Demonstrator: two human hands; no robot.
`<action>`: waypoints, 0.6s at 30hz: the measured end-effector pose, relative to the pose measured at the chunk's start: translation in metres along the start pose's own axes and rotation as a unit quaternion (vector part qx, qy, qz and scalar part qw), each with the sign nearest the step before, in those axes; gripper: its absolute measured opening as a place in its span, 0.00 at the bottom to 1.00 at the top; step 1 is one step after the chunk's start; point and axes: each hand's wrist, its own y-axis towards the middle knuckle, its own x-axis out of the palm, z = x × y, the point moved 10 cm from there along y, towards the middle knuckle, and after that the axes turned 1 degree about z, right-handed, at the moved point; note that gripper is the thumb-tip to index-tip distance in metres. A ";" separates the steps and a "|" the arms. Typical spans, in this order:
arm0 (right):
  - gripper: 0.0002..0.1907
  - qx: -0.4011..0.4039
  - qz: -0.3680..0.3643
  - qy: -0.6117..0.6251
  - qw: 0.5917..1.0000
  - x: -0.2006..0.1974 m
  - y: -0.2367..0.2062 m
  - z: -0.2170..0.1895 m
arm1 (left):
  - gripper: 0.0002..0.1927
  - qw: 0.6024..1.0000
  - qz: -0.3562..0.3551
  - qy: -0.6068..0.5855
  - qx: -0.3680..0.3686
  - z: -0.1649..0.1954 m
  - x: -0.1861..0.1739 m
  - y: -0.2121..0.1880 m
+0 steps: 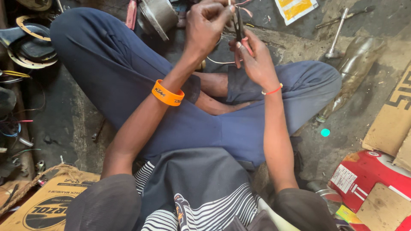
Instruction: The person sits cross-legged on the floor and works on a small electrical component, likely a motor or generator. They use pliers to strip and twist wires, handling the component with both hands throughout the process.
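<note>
At the far left, on the dirty floor (81,124), lie tangled coloured wires (13,128) and a round metal ring part (30,42); a flattened cardboard box (47,205) sits at the lower left corner. The person sits cross-legged in dark blue trousers (128,77), and a metal cylinder part (157,16) rests beyond the left knee. The left hand (207,25), an orange wristband (167,93) on its forearm, is raised over the lap with its fingers (214,13) curled shut, pinching something thin near the top edge of the view; what exactly it pinches is too small to tell. Just beside it, the right hand (254,60), with a thin red thread bracelet (272,90) at the wrist, has its fingers closed around the red handles of a pair of pliers (239,28), which stand nearly upright between the two hands, tip pointing away from the body. A thin pale wire (220,62) loops below the hands. Farther right on the floor lie a metal socket wrench (338,32), a yellow packet (295,7) and a clear plastic bottle (353,72). At the right edge are brown cardboard (394,124) and a red container (364,175).
</note>
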 end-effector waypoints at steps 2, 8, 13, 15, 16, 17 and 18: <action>0.17 0.016 0.012 0.030 0.999 -0.001 0.001 0.003 | 0.11 0.998 -0.025 -0.045 0.022 0.007 0.007 -0.003; 0.07 0.038 0.082 0.072 0.993 -0.013 0.001 0.009 | 0.10 1.000 -0.020 0.008 -0.016 0.002 0.009 -0.004; 0.11 -0.016 0.143 0.126 0.982 -0.025 -0.001 0.000 | 0.13 0.986 -0.111 0.092 -0.089 -0.013 0.023 -0.005; 0.11 0.010 0.137 0.086 0.987 -0.024 -0.001 0.003 | 0.12 0.984 -0.120 0.094 -0.089 -0.013 0.022 -0.003; 0.12 0.021 0.133 0.067 0.989 -0.023 -0.001 0.005 | 0.11 0.987 -0.112 0.080 -0.077 -0.010 0.020 -0.002; 0.11 0.006 0.134 0.028 0.991 -0.023 -0.001 0.001 | 0.11 0.990 -0.104 0.068 -0.064 -0.006 0.018 0.000; 0.10 -0.008 0.134 -0.008 0.991 -0.023 -0.002 -0.003 | 0.12 0.988 -0.110 0.053 -0.096 -0.012 0.018 -0.001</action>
